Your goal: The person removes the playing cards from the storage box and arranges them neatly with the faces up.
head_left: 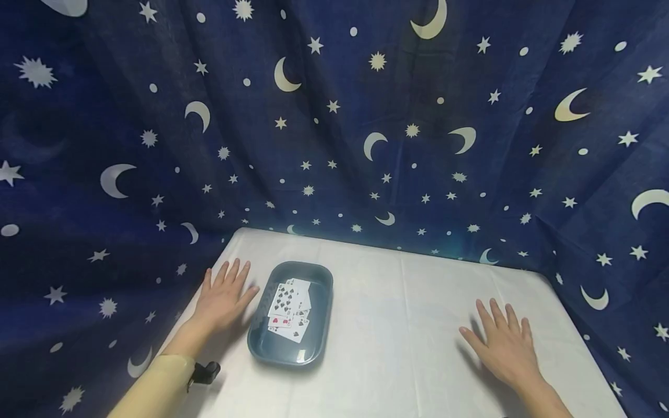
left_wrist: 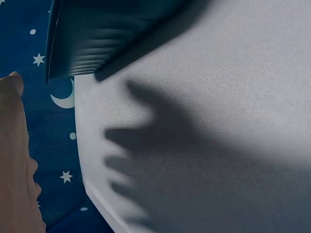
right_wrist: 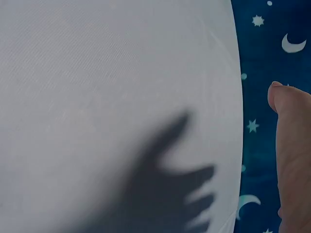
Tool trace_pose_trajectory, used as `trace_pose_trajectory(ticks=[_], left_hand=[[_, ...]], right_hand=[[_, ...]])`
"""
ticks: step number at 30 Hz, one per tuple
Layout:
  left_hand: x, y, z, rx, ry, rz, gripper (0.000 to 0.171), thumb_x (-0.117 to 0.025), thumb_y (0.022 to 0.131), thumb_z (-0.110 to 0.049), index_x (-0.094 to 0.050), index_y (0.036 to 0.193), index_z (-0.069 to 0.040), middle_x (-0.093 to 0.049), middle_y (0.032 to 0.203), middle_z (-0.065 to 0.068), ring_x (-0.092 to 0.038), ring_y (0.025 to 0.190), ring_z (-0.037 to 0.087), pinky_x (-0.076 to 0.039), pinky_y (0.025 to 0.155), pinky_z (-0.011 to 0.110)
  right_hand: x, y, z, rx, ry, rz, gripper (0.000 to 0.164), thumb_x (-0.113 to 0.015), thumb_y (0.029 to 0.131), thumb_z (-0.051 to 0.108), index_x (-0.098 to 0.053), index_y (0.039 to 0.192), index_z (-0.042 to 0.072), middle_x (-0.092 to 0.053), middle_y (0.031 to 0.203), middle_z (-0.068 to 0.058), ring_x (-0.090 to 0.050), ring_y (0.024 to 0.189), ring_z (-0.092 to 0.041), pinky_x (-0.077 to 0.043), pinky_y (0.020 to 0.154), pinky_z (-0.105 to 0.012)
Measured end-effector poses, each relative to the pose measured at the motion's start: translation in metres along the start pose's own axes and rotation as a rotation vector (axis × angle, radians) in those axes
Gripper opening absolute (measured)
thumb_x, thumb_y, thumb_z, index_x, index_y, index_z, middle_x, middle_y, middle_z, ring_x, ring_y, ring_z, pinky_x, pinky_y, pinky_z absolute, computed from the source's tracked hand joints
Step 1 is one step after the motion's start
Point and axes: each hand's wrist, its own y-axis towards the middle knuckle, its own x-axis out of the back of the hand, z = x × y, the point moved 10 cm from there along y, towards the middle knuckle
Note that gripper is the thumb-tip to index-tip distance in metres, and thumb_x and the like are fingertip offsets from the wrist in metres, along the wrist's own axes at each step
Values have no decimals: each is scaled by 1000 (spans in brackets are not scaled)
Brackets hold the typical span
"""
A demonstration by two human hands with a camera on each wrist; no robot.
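Both — left hand (head_left: pixel 222 299), right hand (head_left: pixel 506 348) — fingers spread, empty; tray (head_left: pixel 290 353), lower centre-left, looks light, stiff: best held by rim (head_left: pixel 330 290).

Black spades (head_left: pixel 284 299) mark the upper card (head_left: pixel 279 302) in the tray (head_left: pixel 292 357); nearer the tray's near edge, red hearts (head_left: pixel 285 321) mark a lower card (head_left: pixel 280 323). Corner numbers (head_left: pixel 280 286) are too small to read.
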Motion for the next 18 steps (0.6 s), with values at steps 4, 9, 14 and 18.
trace_pose_trajectory(ticks=[4,9,14,18], left_hand=[[2,-1,-2,-1,-10,7,73,-28,92,-62,-22,149,-16,-14,153,14,-4,139,36,17,104,56],[6,-1,-6,35,-102,53,73,-25,94,-60,-20,149,-12,-15,152,18,-5,138,39,11,105,60],[8,1,-17,79,-432,188,75,-21,95,-58,-15,149,-6,-15,151,22,-9,137,41,-4,107,59],[-5,0,-24,158,-760,373,77,-31,93,-60,-11,150,-10,-13,152,19,-14,137,39,-17,107,57]], right_hand=[[3,10,12,9,8,-6,84,-39,87,65,-22,148,9,-17,149,-26,10,137,-42,25,99,-54],[12,34,43,43,22,-46,89,-40,85,67,-23,147,6,-21,148,-24,3,138,-40,20,104,-53],[27,62,96,149,78,-85,91,-44,84,67,-26,146,3,-27,147,-20,-11,138,-37,9,109,-51],[35,84,159,267,138,-49,90,-45,83,68,-27,146,6,-29,148,-14,-17,138,-32,-3,112,-49]])
